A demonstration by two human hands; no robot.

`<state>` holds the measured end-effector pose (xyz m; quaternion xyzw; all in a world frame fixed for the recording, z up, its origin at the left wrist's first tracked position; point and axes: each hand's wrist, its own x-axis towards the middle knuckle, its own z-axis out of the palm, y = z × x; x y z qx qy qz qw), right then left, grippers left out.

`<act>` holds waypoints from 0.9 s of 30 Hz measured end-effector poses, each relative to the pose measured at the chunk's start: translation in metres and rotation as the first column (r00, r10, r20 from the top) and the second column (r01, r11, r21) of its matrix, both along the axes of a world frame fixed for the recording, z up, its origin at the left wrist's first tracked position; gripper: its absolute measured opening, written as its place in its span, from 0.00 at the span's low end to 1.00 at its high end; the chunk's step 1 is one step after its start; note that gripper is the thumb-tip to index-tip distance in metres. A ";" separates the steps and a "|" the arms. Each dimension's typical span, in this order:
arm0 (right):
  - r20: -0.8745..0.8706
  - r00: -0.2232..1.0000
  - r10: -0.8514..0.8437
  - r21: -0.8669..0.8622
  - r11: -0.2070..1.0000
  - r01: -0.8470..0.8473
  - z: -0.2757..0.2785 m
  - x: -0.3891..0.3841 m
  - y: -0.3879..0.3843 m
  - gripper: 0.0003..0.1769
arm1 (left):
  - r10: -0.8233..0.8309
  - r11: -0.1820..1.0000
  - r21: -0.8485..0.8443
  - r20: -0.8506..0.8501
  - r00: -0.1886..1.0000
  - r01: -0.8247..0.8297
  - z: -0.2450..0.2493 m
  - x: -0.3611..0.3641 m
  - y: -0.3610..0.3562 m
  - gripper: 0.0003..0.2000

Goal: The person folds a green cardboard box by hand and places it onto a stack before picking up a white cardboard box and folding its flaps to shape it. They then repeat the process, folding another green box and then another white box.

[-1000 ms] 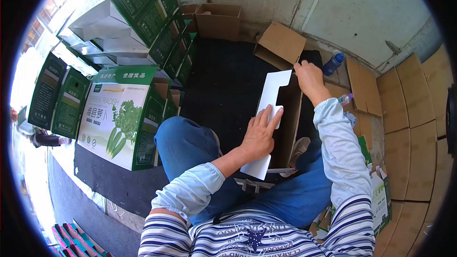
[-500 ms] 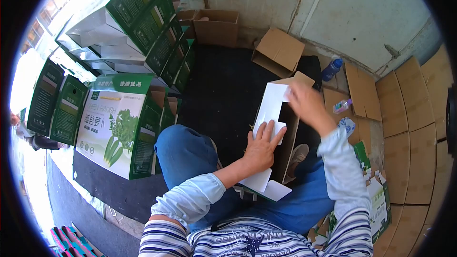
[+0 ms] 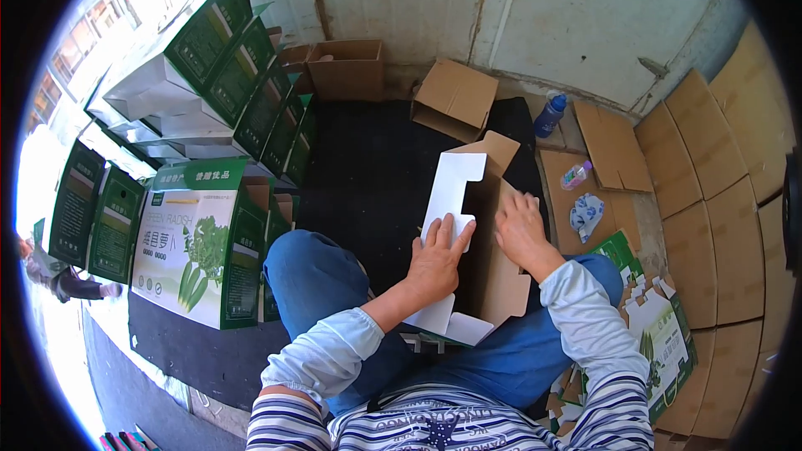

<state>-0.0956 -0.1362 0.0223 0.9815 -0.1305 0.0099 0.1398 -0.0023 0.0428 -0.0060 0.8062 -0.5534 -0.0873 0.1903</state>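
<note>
Between my knees stands a carton point(image 3: 494, 271) with its top open, brown cardboard inside and a white flap panel point(image 3: 445, 188) along its left side. My left hand point(image 3: 436, 263) lies on that white panel, fingers spread and pressing near its notched edge. On the opposite side, my right hand point(image 3: 522, 230) rests on the brown side panel, its fingers extended and slightly bent over the cardboard. A small white flap point(image 3: 470, 328) sticks out at the near end, and a brown flap point(image 3: 493, 149) stands out at the far end.
Printed green radish boxes point(image 3: 188, 242) are stacked at left. An open brown box point(image 3: 455, 96) lies ahead. A blue bottle point(image 3: 550, 115), a small clear bottle point(image 3: 576, 175) and a crumpled wrapper point(image 3: 586, 217) are at right, beside stacked brown cartons point(image 3: 731, 225). Flattened green cartons point(image 3: 664, 342) lie near my right leg.
My right hand has moved from the far end of the white panel down to the brown panel, which now leans outward. The left hand stays on the white panel. The view has shifted.
</note>
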 end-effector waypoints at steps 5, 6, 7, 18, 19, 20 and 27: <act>0.085 0.953 -0.290 -0.028 0.956 0.294 -0.008 0.006 -0.020 0.35 | -0.024 1.000 -0.018 -0.035 0.999 0.023 0.007 -0.003 0.005 0.40; 0.029 0.938 -0.345 0.038 0.938 0.343 -0.010 0.009 -0.026 0.33 | -0.032 0.999 -0.035 -0.031 0.999 0.031 0.005 -0.003 0.006 0.40; 0.052 0.956 -0.290 0.047 0.956 0.288 -0.010 0.010 -0.030 0.31 | -0.040 0.998 -0.056 -0.026 0.999 0.039 0.005 -0.003 0.005 0.40; 0.226 0.974 0.032 -0.038 0.999 -0.024 -0.001 0.056 -0.062 0.18 | 0.000 0.992 0.124 -0.011 1.000 0.002 0.011 0.013 -0.013 0.41; 0.245 0.966 0.082 -0.061 0.996 -0.069 -0.001 0.057 -0.062 0.17 | 0.019 0.984 0.179 -0.036 0.999 -0.012 0.013 0.017 -0.018 0.41; 0.262 0.957 0.128 -0.081 0.991 -0.110 -0.002 0.058 -0.061 0.15 | 0.020 0.980 0.196 -0.033 0.999 -0.013 0.014 0.017 -0.020 0.41; -0.193 0.904 0.380 0.535 0.813 -0.227 0.076 0.007 0.049 0.20 | -0.021 0.988 0.151 -0.031 0.999 0.025 0.009 0.014 -0.020 0.41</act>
